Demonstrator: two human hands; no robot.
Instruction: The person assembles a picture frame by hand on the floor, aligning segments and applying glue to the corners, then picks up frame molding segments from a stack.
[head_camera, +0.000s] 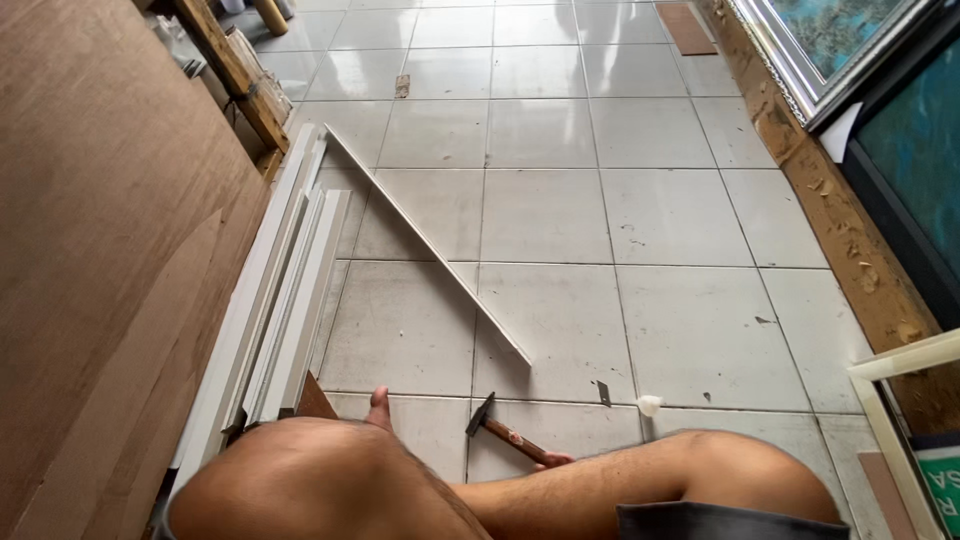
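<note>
Where the seated person's legs cross over the tiled floor (560, 210), a small hammer (505, 430) lies on a tile, its handle end at the right hand (553, 461); whether those fingers close on it cannot be told. Left hand is hidden, except perhaps a thumb. Beyond lies a long white moulding strip (430, 245), with stacked strips (285, 290) beside a brown board (100, 230).

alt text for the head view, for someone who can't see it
Seen from above, a person sits on a grey tiled floor, a small hammer by their bare legs. A long white moulding strip lies diagonally ahead, more strips stacked beside a brown board.
</note>
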